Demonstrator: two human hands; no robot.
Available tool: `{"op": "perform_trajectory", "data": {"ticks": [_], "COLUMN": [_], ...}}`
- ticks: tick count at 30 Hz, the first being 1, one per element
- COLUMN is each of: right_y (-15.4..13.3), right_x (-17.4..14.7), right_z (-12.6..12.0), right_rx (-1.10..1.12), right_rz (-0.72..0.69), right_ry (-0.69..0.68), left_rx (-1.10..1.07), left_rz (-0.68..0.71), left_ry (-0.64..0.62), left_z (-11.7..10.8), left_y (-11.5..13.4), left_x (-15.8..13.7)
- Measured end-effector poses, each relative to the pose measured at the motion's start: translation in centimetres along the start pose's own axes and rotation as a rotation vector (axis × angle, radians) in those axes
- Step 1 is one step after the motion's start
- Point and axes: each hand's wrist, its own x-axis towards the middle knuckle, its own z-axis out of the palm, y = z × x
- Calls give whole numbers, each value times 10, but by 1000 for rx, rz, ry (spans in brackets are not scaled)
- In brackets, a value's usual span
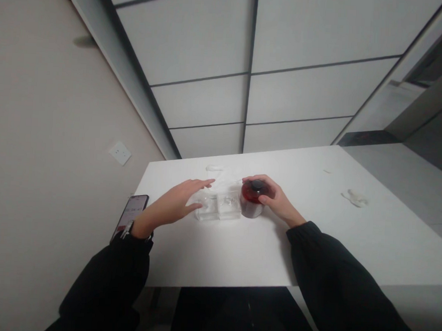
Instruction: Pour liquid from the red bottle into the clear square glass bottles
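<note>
White table [313, 251] carries everything. Dark red jar [252, 200] stands upright mid-table; right hand [275, 199] wraps it, fingers closed round its side, likely steadying it. Clear boxes [220, 206] touch the jar's left side. Left hand [177, 203] hovers spread over them, possibly touching. Phone [130, 215] lies further left.

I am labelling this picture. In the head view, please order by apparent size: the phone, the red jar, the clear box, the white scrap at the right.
1. Phone, partly hidden by the left sleeve.
2. Clear box and red jar: look alike, so unranked.
3. White scrap, smallest, though farther away.
</note>
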Motion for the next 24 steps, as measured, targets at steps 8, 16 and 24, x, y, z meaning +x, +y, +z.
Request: {"op": "perform_trajectory", "data": {"ticks": [8,16,24], "right_y": [0,1,2], "right_x": [0,0,0], "right_z": [-2,-3,-2], "right_rx": [-17,-16,-12], "right_rz": [12,29,40], "right_ry": [-3,-2,0], "left_rx": [-368,-476,-462], "left_rz": [-113,-130,-101], "left_ry": [371,365,372], "left_z": [80,87,96], "left_y": [-32,-38,-46], "left_x": [-2,-5,-11]}}
